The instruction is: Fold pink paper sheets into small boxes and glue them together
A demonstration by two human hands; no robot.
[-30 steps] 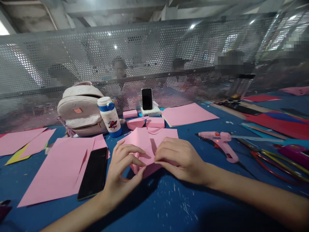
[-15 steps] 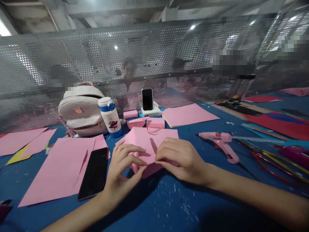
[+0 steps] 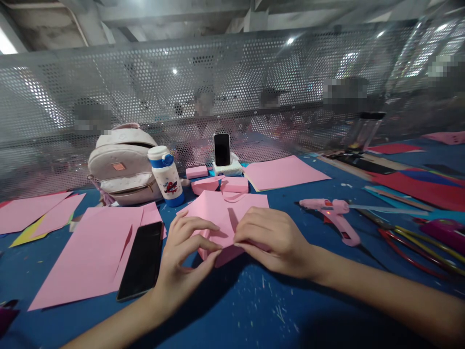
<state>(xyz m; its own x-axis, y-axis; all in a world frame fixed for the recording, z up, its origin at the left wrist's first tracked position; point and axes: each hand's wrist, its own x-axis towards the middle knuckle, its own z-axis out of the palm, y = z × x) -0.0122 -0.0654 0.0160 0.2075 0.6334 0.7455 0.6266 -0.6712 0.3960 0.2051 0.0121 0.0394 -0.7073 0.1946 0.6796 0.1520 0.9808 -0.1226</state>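
Note:
A folded piece of pink paper (image 3: pixel 212 213) lies in front of me, with raised folds along its near side. My left hand (image 3: pixel 189 247) pinches its near edge between thumb and forefinger, the other fingers resting over the left part. On the right, my right hand (image 3: pixel 272 237) grips the same edge, thumb below and curled fingers above. The two pinches are a short way apart. Part of the paper is hidden under both hands. A pink glue gun (image 3: pixel 329 211) with a lit red light lies to the right, a clear glue stick reaching out of its back.
A black phone (image 3: pixel 141 261) and pink sheets (image 3: pixel 87 252) lie at the left. Behind them stand a white backpack (image 3: pixel 123 167) and a bottle (image 3: pixel 167 179). Small pink paper boxes (image 3: pixel 234 184) sit ahead, near an upright phone (image 3: pixel 222 149). Scissors (image 3: pixel 414 247) are at right.

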